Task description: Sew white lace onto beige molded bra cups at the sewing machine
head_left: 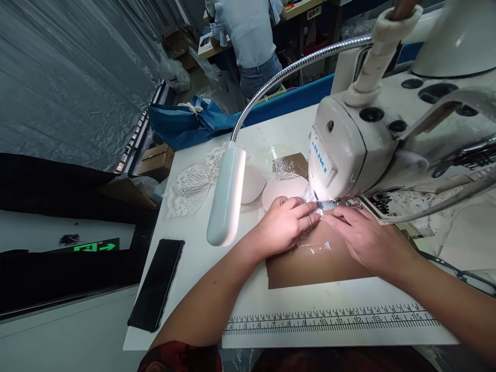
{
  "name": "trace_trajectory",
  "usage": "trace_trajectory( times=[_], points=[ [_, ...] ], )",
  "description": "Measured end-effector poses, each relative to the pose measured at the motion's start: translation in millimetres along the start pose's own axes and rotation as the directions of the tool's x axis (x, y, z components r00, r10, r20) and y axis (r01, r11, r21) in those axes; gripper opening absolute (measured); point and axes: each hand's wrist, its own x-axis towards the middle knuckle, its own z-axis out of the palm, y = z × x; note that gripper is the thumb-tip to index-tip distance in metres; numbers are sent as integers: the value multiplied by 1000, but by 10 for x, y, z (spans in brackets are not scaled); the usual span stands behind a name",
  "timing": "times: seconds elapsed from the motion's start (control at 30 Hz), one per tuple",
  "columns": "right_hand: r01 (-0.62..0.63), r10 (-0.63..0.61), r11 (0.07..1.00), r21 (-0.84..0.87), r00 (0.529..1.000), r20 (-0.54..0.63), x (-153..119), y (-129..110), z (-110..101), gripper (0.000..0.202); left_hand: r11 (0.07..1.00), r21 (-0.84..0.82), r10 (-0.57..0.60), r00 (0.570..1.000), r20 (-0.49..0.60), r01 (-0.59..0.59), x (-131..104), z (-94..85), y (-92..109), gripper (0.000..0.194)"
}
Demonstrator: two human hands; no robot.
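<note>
Beside the sewing machine's needle area, my left hand [289, 225] is closed, its fingers pressed together on the edge of a white lace piece [309, 194]. That piece runs back to a pale padded cup [284, 191] on the table. From the other side, my right hand [362, 232] brings its thumb and forefinger to the same small white edge, just in front of the presser foot. My fingertips hide most of the edge. The white sewing machine [341, 139] stands directly over both hands. Beneath them lies a brown taped sheet [321, 266].
A lamp on a bendable neck [227, 196] hangs left of my hands. White lace [189, 188] and another cup [252, 184] lie behind it. A black phone [157, 284] rests at left; a printed ruler [329, 323] lines the front edge. Another person [248, 36] sits beyond the table.
</note>
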Motion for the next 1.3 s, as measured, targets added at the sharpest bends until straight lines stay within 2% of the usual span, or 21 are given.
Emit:
trace_trajectory(
  times=[0.13,0.3,0.43,0.7,0.8,0.93,1.03,1.17,1.3],
  points=[
    [-44,44,999,0,999,6,-5,5,38,48,999,-5,-40,999,3,40,35,-11,-35,37],
    [-18,18,998,52,1000,-9,-40,16,46,50,996,3,-89,996,3,89,61,-1,-49,39],
    [-76,74,996,53,997,32,-77,14,74,49,995,24,-100,995,-14,101,53,26,-52,39],
    [-104,96,985,135,993,64,-43,21,44,46,992,63,-108,993,-51,111,35,37,-42,38],
    [-113,102,979,167,992,75,-64,37,38,44,979,91,-180,984,-3,180,3,-75,54,41],
    [-151,142,976,154,987,70,-94,72,11,39,962,53,-271,953,135,266,-69,-272,227,44],
    [-136,127,979,152,990,62,-90,100,-32,37,968,-24,-242,955,173,249,-89,-326,294,40],
    [-101,99,976,191,995,22,-102,117,-100,34,973,-64,-214,969,121,223,-39,-283,324,38],
    [-3,3,958,287,1000,1,-162,129,-152,28,979,-111,-160,983,86,170,-4,-220,363,44]
  ],
)
